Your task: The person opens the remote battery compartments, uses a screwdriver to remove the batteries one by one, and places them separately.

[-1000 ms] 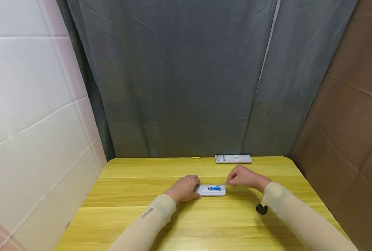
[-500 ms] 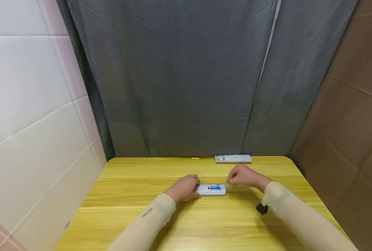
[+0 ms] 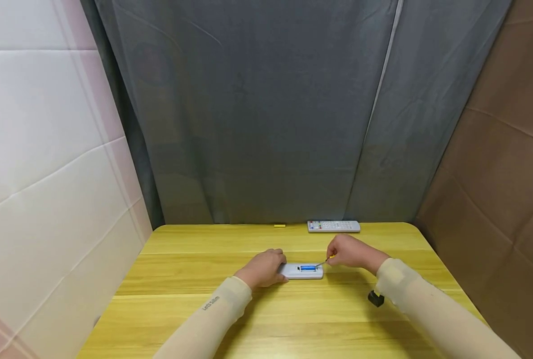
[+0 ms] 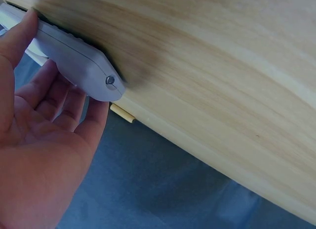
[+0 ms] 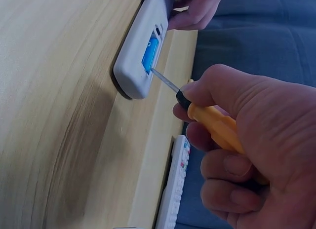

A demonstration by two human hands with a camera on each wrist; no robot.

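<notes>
A white remote lies face down on the yellow wooden table, its battery bay open with a blue battery inside. My left hand grips the remote's left end, thumb on one edge and fingers on the other. My right hand holds a yellow-handled screwdriver. Its metal tip touches the blue battery in the remote.
A second white remote with coloured buttons lies at the table's far edge, and a small yellow piece lies left of it. A small black object hangs under my right forearm. Grey curtain behind, brown board on the right.
My right hand has shifted slightly right and tilted, and the screwdriver's shaft now shows pointing into the battery bay. The left hand and the remote have stayed put.
</notes>
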